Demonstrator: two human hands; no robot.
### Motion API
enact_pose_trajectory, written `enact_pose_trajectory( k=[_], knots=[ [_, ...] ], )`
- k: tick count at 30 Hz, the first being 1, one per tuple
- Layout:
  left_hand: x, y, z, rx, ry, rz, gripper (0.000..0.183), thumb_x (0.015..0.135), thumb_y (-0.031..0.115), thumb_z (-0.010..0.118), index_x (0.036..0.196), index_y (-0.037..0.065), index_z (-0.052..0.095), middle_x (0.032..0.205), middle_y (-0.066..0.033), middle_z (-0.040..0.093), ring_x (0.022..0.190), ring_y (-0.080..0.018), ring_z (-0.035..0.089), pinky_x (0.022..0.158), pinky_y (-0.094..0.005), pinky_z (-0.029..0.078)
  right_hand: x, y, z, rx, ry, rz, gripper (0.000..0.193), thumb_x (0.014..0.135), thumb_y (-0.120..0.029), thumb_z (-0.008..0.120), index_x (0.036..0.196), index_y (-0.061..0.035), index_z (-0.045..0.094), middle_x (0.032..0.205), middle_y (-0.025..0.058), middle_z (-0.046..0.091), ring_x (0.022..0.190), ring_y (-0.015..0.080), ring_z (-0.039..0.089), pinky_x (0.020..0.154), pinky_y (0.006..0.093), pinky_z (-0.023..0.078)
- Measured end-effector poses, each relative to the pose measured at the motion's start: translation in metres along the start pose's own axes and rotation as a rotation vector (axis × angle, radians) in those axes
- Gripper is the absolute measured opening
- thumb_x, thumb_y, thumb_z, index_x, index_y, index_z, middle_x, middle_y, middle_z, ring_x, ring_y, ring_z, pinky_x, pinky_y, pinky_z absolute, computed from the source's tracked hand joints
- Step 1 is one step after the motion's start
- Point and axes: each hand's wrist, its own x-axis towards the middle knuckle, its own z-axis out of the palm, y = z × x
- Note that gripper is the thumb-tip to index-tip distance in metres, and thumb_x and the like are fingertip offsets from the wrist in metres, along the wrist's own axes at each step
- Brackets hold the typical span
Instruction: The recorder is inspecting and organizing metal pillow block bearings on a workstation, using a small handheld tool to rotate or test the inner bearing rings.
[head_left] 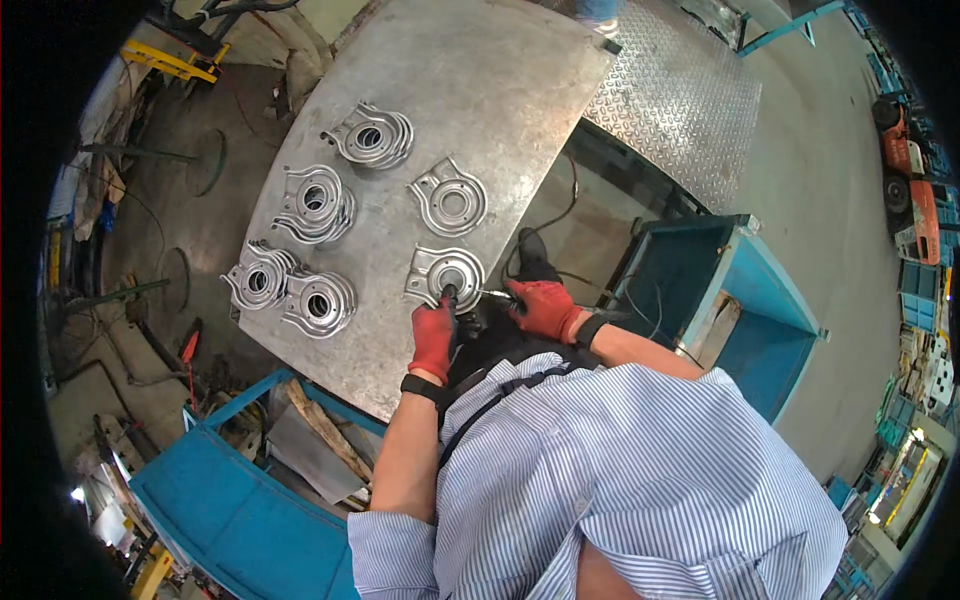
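Note:
My left hand [433, 338], in a red glove with dark fingertips, grips the near edge of a stamped metal bracket [425, 264] with a round ringed hole. This bracket lies at the near right edge of the metal table. My right hand [548, 309], gloved the same way, is closed round a slim shiny metal tool [497, 294]. The tool points left at the bracket's rim; its kind and whether it touches are too small to tell. Just beyond lies a single similar bracket [437, 203]. Stacks of such brackets [375, 150] stand farther left on the table.
The grey metal table [480, 80] carries more bracket stacks [320, 287] at its left edge. A blue metal bin [770, 300] stands at my right, with a dark cable [575, 190] near it. Another blue frame [240, 490] is at lower left. Tread plate [680, 100] adjoins the table.

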Motion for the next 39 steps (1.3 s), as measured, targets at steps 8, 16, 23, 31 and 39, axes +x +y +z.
enact_pose_trajectory(
  k=[8, 16, 23, 31, 39],
  knots=[
    [0.018, -0.047, 0.003, -0.031, -0.027, 0.062, 0.038, 0.09, 0.028, 0.059, 0.077, -0.007, 0.065, 0.066, -0.0257, 0.06, 0.059, -0.0361, 0.061, 0.053, -0.0433, 0.041, -0.004, 0.001, -0.004, 0.026, -0.047, 0.034, 0.047, 0.08, -0.034, 0.062, 0.116, -0.0037, 0.056, 0.094, 0.0199, 0.065, 0.089, 0.037, 0.062, 0.078, 0.0449, 0.049],
    [0.015, -0.024, 0.003, -0.064, -0.126, 0.039, 0.031, 0.094, 0.025, 0.056, 0.088, -0.005, 0.065, 0.072, -0.0118, 0.066, 0.054, -0.0202, 0.064, 0.046, -0.0323, 0.05, -0.006, 0.01, -0.001, 0.06, 0.008, 0.035, 0.042, 0.079, -0.033, 0.062, 0.112, -0.0083, 0.058, 0.092, 0.0198, 0.065, 0.087, 0.0382, 0.062, 0.076, 0.0458, 0.048],
    [0.023, -0.037, 0.005, -0.073, -0.077, -0.124, 0.033, 0.091, 0.028, 0.059, 0.084, -0.004, 0.062, 0.068, -0.0168, 0.064, 0.056, -0.0282, 0.063, 0.048, -0.0369, 0.049, -0.001, 0.01, 0.003, 0.084, -0.009, 0.013, 0.043, 0.08, -0.034, 0.062, 0.113, -0.006, 0.058, 0.09, 0.0208, 0.064, 0.088, 0.0387, 0.061, 0.076, 0.0461, 0.048],
    [0.001, -0.009, 0.0, -0.045, -0.038, -0.067, 0.036, 0.086, 0.034, 0.063, 0.095, -0.001, 0.067, 0.088, -0.0221, 0.067, 0.087, -0.0385, 0.064, 0.068, -0.0414, 0.047, -0.001, 0.011, 0.005, 0.052, -0.059, 0.026, 0.05, 0.08, -0.036, 0.062, 0.117, -0.004, 0.056, 0.092, 0.0207, 0.065, 0.088, 0.0372, 0.062, 0.078, 0.0445, 0.048],
    [-0.022, 0.048, -0.009, 0.103, -0.009, 0.005, 0.037, 0.086, 0.032, 0.064, 0.087, -0.005, 0.065, 0.083, -0.0265, 0.065, 0.082, -0.0414, 0.063, 0.066, -0.0421, 0.047, 0.001, 0.014, 0.005, 0.035, 0.032, 0.041, 0.048, 0.079, -0.037, 0.064, 0.115, -0.0057, 0.057, 0.09, 0.0198, 0.065, 0.087, 0.0365, 0.063, 0.076, 0.0442, 0.049]
  ],
)
